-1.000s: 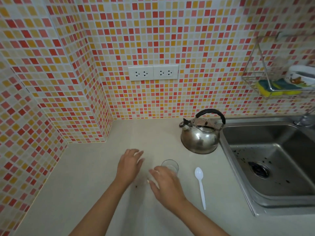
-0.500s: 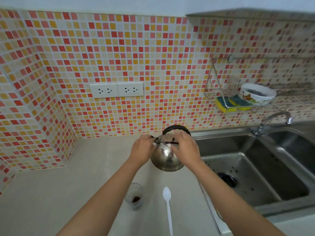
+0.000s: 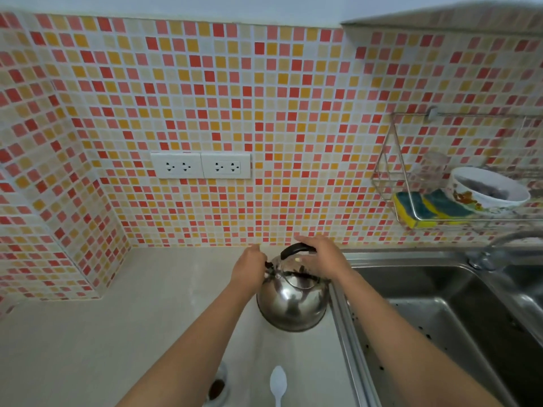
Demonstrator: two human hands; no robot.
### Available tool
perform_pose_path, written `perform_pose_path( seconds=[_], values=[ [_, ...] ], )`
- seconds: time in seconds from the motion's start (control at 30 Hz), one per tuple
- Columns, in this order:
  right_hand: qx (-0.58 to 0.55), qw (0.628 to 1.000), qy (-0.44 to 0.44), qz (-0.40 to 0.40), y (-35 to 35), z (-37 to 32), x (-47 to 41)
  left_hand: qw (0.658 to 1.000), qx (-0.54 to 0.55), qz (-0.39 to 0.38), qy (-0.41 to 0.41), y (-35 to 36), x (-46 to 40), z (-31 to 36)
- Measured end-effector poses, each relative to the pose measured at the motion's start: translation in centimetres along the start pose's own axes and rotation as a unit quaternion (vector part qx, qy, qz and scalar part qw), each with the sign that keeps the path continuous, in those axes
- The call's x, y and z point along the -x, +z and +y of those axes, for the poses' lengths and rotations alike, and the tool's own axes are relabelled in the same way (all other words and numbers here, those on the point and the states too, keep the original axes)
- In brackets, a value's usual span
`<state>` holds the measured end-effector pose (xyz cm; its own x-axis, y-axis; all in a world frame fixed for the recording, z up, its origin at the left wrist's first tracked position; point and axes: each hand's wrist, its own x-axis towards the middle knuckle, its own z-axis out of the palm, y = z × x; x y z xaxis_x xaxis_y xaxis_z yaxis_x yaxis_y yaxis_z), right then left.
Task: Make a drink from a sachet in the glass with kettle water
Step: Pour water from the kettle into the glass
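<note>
Wall tiles (image 3: 264, 98): mosaic of red, pink, orange, cream squares with white grout. Sockets (image 3: 200, 165): white. Kettle (image 3: 292, 304): mirror-silver body, black handle. Spoon (image 3: 278, 384): white. Counter (image 3: 88, 348): pale beige. Sponges (image 3: 432, 208): yellow with blue-green tops. Bowl (image 3: 487, 190): white, orange print.

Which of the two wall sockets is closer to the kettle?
The right-hand white double socket; it sits nearly above the shiny steel kettle, while the left-hand socket lies further toward the tiled corner.
</note>
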<state>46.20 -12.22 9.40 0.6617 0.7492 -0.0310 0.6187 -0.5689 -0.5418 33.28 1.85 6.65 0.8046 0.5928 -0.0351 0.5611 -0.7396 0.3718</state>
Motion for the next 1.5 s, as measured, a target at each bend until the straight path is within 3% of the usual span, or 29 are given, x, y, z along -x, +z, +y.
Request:
perform_pose_path(
  seconds=[0.2,0.67,1.1,1.5],
  values=[
    [-0.180,0.983,0.015,-0.014,-0.1,-0.3,-0.1,0.999,0.032,0.001,-0.013,-0.4,0.4,0.1],
    [-0.142,0.987,-0.062,0.041,-3.3,-6.0,4.4,0.998,0.011,0.039,0.055,-7.4,5.7,-1.0],
    [0.036,0.990,-0.136,0.001,-2.8,-10.7,11.2,0.994,0.010,-0.037,0.105,-9.4,13.5,-3.1],
    [0.096,0.982,-0.161,-0.032,0.1,-12.5,14.2,0.985,-0.017,-0.114,0.125,-8.7,17.3,-5.1]
  ],
)
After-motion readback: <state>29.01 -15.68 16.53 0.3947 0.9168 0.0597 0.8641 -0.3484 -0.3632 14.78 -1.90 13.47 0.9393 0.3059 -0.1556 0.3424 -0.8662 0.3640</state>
